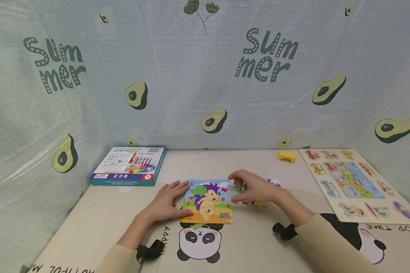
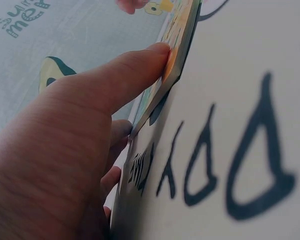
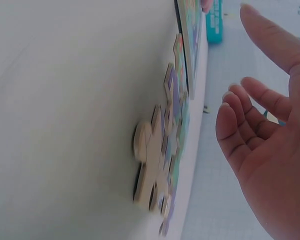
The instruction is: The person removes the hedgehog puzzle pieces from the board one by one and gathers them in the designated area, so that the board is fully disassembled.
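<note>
A hedgehog jigsaw puzzle (image 1: 208, 206) in a flat rectangular tray lies on the table in front of me. My left hand (image 1: 165, 203) is at its left side, the thumb resting on the lower left corner and the fingers stretched along the left edge. In the left wrist view the thumb (image 2: 135, 70) touches the puzzle's top face. To the right, my right hand (image 1: 256, 185) hovers beside the puzzle with loosely bent fingers and nothing held. Several loose puzzle pieces (image 3: 152, 150) lie below it, partly hidden by the hand in the head view.
A boxed toy set (image 1: 126, 167) lies at the back left. The yellow arch block (image 1: 287, 156) stands at the back right, near a large wooden puzzle board (image 1: 358, 203). A patterned curtain (image 1: 177, 76) closes off the back and sides.
</note>
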A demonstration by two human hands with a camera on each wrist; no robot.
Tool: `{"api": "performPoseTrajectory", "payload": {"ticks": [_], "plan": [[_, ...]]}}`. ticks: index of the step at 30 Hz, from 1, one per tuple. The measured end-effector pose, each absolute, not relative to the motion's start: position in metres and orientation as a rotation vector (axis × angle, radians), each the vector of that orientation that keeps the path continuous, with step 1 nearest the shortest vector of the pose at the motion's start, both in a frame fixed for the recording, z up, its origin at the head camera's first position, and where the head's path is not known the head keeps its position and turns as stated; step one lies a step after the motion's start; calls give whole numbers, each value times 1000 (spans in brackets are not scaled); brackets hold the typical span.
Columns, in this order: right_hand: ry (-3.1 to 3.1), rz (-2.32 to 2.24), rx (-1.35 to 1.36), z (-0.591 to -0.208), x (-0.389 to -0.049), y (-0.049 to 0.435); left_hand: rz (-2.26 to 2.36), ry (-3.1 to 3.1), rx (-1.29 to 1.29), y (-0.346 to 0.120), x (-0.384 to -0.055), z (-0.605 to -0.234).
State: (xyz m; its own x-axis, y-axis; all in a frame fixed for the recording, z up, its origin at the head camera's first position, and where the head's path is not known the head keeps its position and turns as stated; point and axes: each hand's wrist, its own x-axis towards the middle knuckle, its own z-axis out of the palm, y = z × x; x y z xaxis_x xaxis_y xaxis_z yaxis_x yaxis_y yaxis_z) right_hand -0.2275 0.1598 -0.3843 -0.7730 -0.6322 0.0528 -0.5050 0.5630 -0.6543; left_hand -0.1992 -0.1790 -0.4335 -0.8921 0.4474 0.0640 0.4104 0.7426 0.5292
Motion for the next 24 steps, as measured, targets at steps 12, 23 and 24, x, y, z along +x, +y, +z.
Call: {"api": "performPoseTrajectory", "payload": {"ticks": [12,23,24], "plan": [[2583,-1003,-973,-390,-234,143,843,2875,705,-181,-199,-433],[2565,-936,-931,-397,-235,122,843,2867,711,-181,-200,-433],[2567,-926,-920,-398,-234,121,844,2866,712,-181,-201,-433]]}}
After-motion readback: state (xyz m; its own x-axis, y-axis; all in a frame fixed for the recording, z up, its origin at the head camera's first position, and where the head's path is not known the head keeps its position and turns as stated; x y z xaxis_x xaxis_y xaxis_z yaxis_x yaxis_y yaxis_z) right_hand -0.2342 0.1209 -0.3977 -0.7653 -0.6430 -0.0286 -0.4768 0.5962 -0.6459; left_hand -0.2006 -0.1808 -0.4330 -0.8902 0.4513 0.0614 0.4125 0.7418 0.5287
